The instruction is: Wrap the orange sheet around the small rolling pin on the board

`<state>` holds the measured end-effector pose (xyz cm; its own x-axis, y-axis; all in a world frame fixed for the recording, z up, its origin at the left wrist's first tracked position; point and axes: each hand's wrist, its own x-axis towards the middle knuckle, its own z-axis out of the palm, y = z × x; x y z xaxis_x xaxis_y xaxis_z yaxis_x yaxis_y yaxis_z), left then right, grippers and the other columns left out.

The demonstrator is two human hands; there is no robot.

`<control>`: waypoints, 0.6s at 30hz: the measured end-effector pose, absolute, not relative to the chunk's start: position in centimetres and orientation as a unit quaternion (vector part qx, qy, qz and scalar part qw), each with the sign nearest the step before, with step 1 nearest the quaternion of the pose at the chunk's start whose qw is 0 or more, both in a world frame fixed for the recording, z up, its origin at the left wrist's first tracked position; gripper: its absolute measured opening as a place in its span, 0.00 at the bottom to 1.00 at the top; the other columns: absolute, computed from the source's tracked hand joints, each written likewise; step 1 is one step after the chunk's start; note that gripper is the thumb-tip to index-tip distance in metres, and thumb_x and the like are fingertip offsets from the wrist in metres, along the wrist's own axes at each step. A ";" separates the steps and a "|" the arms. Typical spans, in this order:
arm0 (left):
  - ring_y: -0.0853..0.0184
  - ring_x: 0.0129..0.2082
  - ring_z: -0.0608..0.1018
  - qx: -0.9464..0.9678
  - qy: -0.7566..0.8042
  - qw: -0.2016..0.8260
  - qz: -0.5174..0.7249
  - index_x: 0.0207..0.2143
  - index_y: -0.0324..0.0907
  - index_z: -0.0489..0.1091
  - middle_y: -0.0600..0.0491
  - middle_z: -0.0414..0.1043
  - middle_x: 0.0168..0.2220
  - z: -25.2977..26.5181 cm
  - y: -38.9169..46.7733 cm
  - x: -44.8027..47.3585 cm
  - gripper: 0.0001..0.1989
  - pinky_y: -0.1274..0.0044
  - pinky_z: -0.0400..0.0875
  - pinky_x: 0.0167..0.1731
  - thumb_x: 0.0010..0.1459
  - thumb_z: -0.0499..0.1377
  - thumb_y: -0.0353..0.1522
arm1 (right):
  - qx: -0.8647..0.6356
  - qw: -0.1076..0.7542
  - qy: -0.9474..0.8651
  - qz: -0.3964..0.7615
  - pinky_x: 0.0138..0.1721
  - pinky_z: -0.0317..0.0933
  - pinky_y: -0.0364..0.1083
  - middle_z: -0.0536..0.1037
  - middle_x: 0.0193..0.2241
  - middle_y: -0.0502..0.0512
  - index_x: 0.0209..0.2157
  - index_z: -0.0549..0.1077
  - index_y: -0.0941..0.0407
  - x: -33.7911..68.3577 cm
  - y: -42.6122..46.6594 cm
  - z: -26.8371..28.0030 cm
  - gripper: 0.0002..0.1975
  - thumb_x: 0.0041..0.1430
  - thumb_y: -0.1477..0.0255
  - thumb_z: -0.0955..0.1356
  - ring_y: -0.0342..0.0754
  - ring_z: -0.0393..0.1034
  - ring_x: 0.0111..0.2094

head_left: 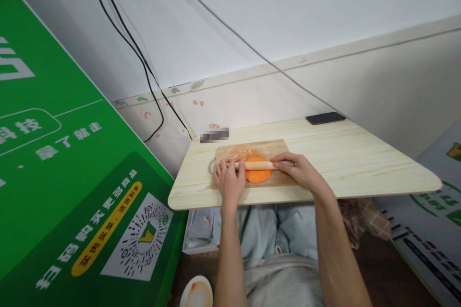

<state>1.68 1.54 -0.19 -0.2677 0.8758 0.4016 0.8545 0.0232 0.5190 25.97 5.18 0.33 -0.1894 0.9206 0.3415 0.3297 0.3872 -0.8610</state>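
Apparently rolling out orange dough (258, 177) (fairly flat) on a wooden board (275, 147), gripping the rolling pin (259, 166) with left hand (230, 180) and right hand (298, 168); probably needing even pressure next.

Table (367, 163): pale wood grain, rounded near corners, far edge close against wall (273, 5). Wall behind table white above, off-white lower down, a strip (363, 48) running between. Faded red and green marks (198, 102) on wall, beyond table's left end. Grey cable (223, 23) slants down to table's far edge, towards its right. Black cables (124, 26) hang left of table; one reaches its far left corner. Left of table: big green panel (75, 163), white lettering, round code. Right of table: pale panel (428, 211), green print. Floor (382, 268) below table dark brown. Light soft; wall dimmer right of table.
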 end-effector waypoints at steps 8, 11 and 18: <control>0.51 0.61 0.76 0.601 0.720 0.019 0.347 0.53 0.49 0.83 0.44 0.78 0.59 -0.1 1.5 1.7 0.16 0.59 0.66 0.66 0.76 0.57 0.41 | -0.431 0.447 -0.698 0.357 0.59 0.73 0.58 0.90 0.43 0.57 0.38 0.91 0.49 26.6 4.6 0.9 0.10 0.57 0.65 0.75 0.60 0.83 0.50; 0.51 0.61 0.76 0.602 0.720 0.018 0.345 0.52 0.49 0.83 0.44 0.78 0.59 0.0 1.5 1.7 0.16 0.59 0.66 0.66 0.76 0.57 0.41 | -0.419 0.446 -0.696 0.375 0.59 0.73 0.57 0.90 0.44 0.57 0.36 0.91 0.48 26.7 4.3 1.2 0.09 0.57 0.66 0.75 0.60 0.83 0.50; 0.51 0.60 0.76 0.603 0.719 0.013 0.347 0.52 0.49 0.83 0.44 0.78 0.58 0.0 1.4 1.7 0.16 0.59 0.66 0.66 0.76 0.56 0.42 | -0.421 0.451 -0.683 0.391 0.56 0.74 0.57 0.90 0.41 0.58 0.32 0.90 0.49 26.5 3.8 1.8 0.09 0.54 0.60 0.76 0.60 0.83 0.47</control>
